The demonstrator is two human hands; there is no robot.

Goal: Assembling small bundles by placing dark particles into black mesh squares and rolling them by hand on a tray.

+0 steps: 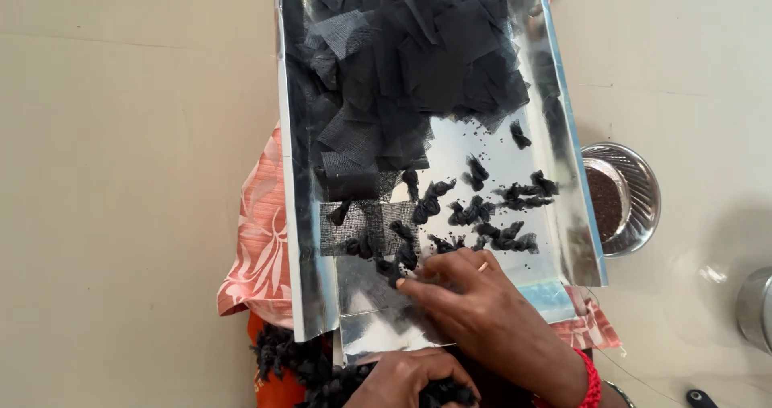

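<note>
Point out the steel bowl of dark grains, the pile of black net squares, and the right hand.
steel bowl (643, 184), head view, ribbed rim.
pile of black net squares (418, 62), head view, middle of pile.
right hand (470, 295), head view, back of hand.

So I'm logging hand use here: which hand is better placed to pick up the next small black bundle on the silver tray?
Probably the right hand: its fingertips already lie on the tray beside the nearest black bundles. The left hand rests lower, off the tray, on a heap of dark bundles.
</note>
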